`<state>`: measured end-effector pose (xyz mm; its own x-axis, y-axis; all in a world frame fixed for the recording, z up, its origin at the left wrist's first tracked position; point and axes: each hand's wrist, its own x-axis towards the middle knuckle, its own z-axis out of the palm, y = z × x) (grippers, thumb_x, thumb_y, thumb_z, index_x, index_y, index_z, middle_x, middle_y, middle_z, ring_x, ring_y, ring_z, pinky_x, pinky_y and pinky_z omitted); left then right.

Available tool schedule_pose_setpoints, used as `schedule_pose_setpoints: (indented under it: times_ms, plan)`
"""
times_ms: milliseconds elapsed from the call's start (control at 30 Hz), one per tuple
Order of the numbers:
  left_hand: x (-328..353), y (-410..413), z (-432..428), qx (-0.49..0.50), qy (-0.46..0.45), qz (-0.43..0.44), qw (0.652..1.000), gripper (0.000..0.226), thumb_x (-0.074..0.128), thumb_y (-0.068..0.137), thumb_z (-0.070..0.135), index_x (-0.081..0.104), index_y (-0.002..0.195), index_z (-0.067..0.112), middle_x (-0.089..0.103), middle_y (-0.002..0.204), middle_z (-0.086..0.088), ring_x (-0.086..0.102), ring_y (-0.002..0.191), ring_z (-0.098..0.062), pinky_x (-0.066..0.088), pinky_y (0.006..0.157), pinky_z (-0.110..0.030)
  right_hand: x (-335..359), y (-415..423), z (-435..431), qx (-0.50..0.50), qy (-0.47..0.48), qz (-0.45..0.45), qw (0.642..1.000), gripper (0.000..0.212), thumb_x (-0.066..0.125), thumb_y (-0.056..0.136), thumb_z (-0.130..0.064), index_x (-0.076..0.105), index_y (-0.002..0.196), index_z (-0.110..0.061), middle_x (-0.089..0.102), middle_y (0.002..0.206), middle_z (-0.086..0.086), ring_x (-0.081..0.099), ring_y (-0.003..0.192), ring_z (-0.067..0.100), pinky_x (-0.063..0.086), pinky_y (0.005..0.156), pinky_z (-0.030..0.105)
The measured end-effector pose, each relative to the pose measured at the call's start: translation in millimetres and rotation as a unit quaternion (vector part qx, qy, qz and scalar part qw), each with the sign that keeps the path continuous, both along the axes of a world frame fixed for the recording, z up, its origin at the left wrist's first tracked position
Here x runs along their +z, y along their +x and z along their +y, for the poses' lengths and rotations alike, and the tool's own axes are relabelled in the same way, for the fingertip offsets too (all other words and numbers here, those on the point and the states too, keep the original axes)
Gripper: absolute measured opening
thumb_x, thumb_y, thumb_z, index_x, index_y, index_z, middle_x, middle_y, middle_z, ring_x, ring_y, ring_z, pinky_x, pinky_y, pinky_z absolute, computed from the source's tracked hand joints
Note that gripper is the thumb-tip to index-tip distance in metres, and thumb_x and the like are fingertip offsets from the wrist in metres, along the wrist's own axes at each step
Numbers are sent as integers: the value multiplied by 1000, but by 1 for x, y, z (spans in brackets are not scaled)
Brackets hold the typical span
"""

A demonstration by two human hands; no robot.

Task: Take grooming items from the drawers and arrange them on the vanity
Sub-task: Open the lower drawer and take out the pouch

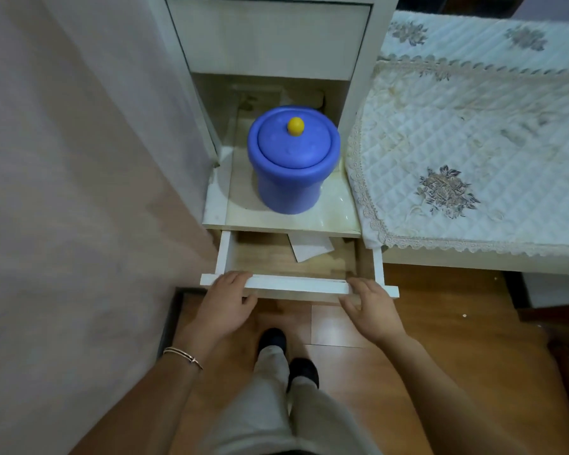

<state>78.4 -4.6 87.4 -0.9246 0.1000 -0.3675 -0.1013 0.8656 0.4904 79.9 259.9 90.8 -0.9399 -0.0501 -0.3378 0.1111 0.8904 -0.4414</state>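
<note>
A white drawer (296, 284) under the vanity shelf stands partly pulled out. Its wooden bottom shows, with only a white sheet of paper (311, 247) lying at the back. My left hand (225, 298) grips the left end of the drawer's front panel, fingers curled over its top edge. My right hand (372, 307) holds the right end of the same panel the same way. No grooming item is visible inside the drawer.
A blue lidded pot (291, 159) with a yellow knob stands on the vanity shelf (335, 208) above the drawer. A quilted, lace-edged cloth (457, 142) covers the surface to the right. A wall (79, 192) is close on the left. My feet stand on the wooden floor (440, 339).
</note>
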Motion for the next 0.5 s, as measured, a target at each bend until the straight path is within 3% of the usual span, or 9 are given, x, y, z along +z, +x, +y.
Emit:
schedule_pose_setpoints:
  times_ms: [133, 267, 367, 500]
  plan:
    - [0, 29, 6, 59, -3, -2, 998, 38, 50, 91, 28, 52, 125, 10, 55, 129, -7, 46, 121, -24, 35, 104, -34, 6, 23, 9, 41, 30, -40, 998, 38, 44, 93, -35, 53, 124, -16, 58, 126, 3, 47, 120, 21, 32, 104, 34]
    - [-3, 62, 12, 110, -27, 19, 993, 21, 53, 88, 22, 64, 100, 9, 67, 105, -9, 54, 102, -28, 42, 85, -36, 6, 50, 16, 71, 18, -40, 996, 32, 38, 91, -34, 63, 105, -21, 66, 108, -2, 54, 102, 17, 37, 92, 31]
    - [-2, 84, 15, 116, -59, 27, 991, 17, 51, 89, 21, 62, 84, 11, 67, 92, -6, 55, 93, -28, 37, 72, -32, 4, 69, 16, 91, 10, -26, 995, 27, 41, 90, -30, 65, 92, -19, 68, 99, -3, 56, 93, 16, 36, 88, 27]
    - [3, 101, 16, 113, -82, 36, 990, 20, 51, 87, 19, 47, 68, 23, 62, 77, 1, 53, 79, -22, 28, 69, -29, 7, 86, 16, 112, 17, -13, 993, 25, 42, 92, -31, 63, 90, -18, 67, 95, -3, 57, 91, 15, 35, 87, 27]
